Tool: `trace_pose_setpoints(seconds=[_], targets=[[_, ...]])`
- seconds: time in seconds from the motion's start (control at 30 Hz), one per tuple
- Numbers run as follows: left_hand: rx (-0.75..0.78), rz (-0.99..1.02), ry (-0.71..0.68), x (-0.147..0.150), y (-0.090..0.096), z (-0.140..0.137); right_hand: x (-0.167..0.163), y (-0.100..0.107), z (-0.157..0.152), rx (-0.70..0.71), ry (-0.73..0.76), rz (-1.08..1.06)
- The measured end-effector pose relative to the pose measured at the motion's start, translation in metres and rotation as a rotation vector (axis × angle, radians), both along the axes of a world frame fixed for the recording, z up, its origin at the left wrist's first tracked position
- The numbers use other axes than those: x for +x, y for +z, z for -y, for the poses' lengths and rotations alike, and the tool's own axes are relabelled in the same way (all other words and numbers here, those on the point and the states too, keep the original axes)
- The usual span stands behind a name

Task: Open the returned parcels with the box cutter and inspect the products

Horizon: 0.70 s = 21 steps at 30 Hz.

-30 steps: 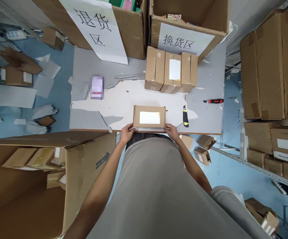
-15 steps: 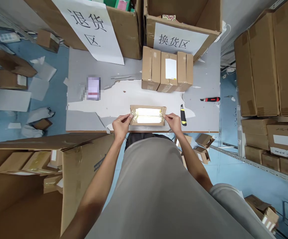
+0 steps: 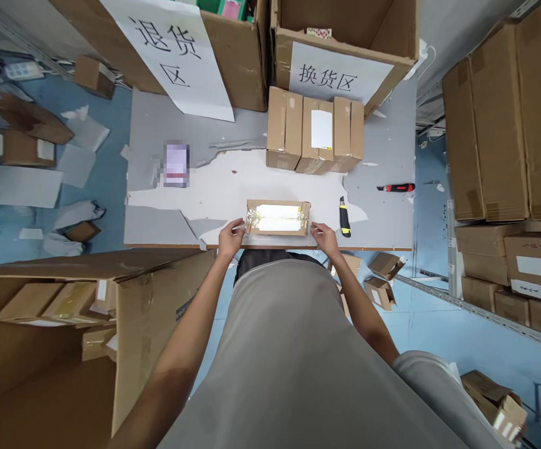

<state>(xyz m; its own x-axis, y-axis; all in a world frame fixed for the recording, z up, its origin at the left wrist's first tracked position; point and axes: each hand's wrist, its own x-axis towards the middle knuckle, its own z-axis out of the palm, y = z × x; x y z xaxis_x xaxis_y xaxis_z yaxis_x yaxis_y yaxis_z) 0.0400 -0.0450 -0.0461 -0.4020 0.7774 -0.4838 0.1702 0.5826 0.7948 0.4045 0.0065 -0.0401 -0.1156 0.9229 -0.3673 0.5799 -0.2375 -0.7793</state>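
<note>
While the L hand (image 3: 230, 239) sits just beside the left end of the taped carton (image 3: 278, 218), the R hand (image 3: 325, 239) sits just off its right end; both w/ fingers loosely bent, nothing gripped afaict. Can't tell if L fingertips brush the cardboard; R ones look slightly apart. Carton lies flat on the table (image 3: 383, 149) near the front edge, btwn the hands, white label (image 3: 270, 223) up, shiny tape w/ glare on top. R of R hand, also on table: yellow-and-black cutter (image 3: 344, 217), roughly upright to the edge; farther R, red-and-black cutter (image 3: 397, 188) lying crosswise. Behind the carton, three brown cartons (image 3: 315, 134) side by side, middle one w/ its own label. Back of table: two big boxes (image 3: 240, 68), L one w/ hanging sign (image 3: 172, 62), R one w/ front sign (image 3: 336, 75). Purple-ish item (image 3: 176, 165) on table's L side, too blurry to ID. From where I stand, large box (image 3: 158, 337) at person's L, small cartons (image 3: 71, 302) inside; tall boxes (image 3: 499, 125) at R.
</note>
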Motion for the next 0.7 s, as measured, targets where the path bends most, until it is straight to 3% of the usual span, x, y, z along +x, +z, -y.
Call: trace_pose_setpoints(seconds=[0.17,0.33,0.53,0.7], targets=[[-0.055,0.024,-0.069,0.008,-0.008,0.000,-0.005,-0.019,0.013,-0.101,0.023,-0.001],[-0.006,0.058,-0.093,0.021,0.001,-0.006,-0.015,-0.022,0.011,-0.104,0.040,-0.086],[0.050,0.132,-0.083,0.022,0.027,-0.004,-0.019,-0.007,0.010,0.020,0.017,-0.196],[0.042,0.004,-0.021,0.017,0.042,-0.005,-0.024,0.011,0.002,0.156,0.020,-0.084]])
